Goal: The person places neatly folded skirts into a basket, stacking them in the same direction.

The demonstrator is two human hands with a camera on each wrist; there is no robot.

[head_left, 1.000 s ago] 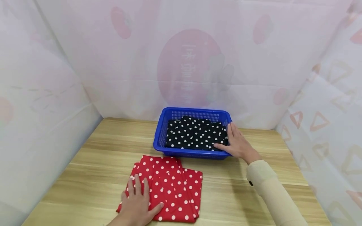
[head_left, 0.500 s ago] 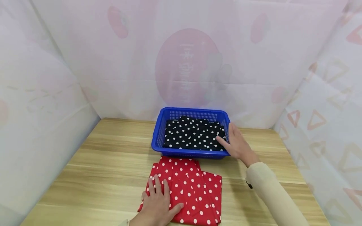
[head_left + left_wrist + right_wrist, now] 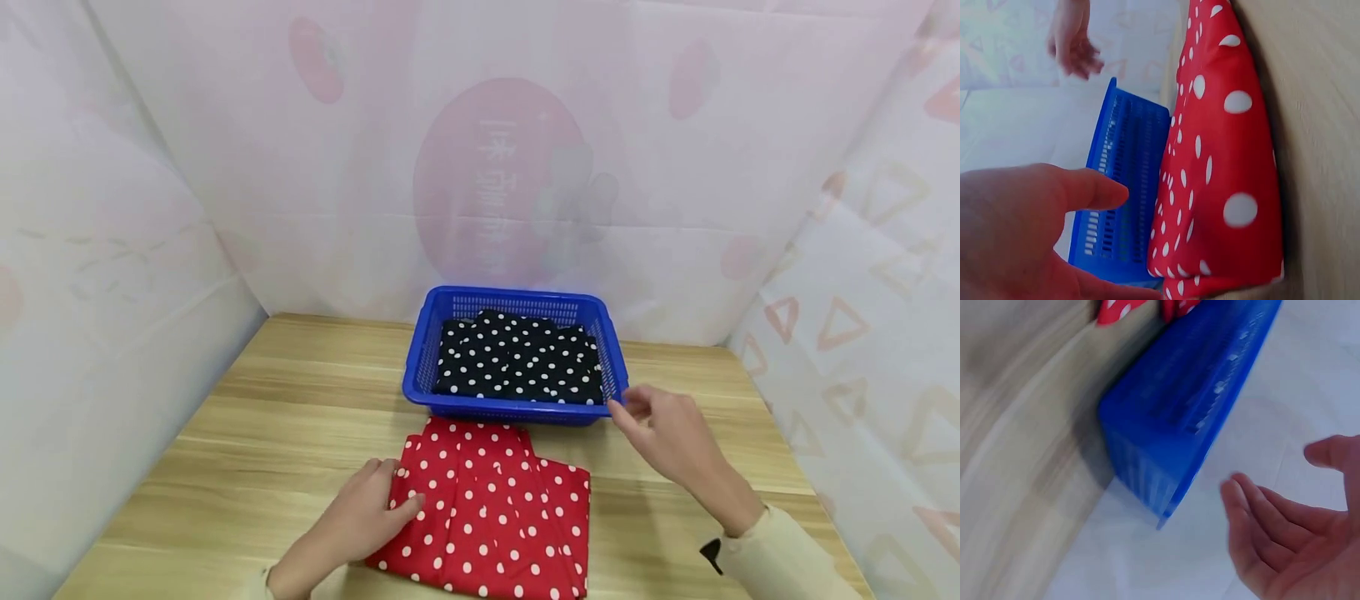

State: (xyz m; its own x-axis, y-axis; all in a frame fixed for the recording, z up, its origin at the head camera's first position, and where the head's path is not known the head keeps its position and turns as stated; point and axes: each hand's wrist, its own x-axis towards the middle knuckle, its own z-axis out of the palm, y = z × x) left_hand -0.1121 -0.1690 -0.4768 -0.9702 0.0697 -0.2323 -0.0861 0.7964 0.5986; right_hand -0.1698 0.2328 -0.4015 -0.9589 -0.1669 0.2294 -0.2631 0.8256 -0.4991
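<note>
A folded red garment with white polka dots lies on the table. My left hand is at its left edge, the thumb over the cloth and the fingers beside the edge. In the left wrist view the thumb extends straight, apart from the red cloth. Just behind it stands a blue plastic basket holding a folded black garment with white dots. Off the basket's front right corner, my right hand hovers with relaxed, slightly bent fingers. The right wrist view shows nothing between its thumb and fingers.
The wood-grain table extends to both sides of the red cloth. White printed sheets hang as walls, with the back sheet close behind the basket.
The red garment slid right, up to the basket's front, under my left hand, which then moved back to its left edge. My right hand left the basket's right rim and drew back toward me.
</note>
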